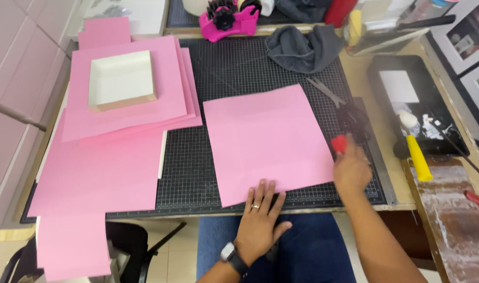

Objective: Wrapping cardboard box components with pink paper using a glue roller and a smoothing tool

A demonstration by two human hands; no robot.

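A pink paper sheet lies on the black gridded cutting mat. My left hand, with a ring and a wrist watch, presses flat on the sheet's near edge, fingers spread. My right hand is at the sheet's right edge, blurred, closed around a small red object. Black-handled scissors lie on the mat just beyond that hand.
A stack of pink sheets with a shallow white box lid fills the left. A pink tape dispenser and grey cloth sit at the back. A black tray with a yellow-handled roller is at right.
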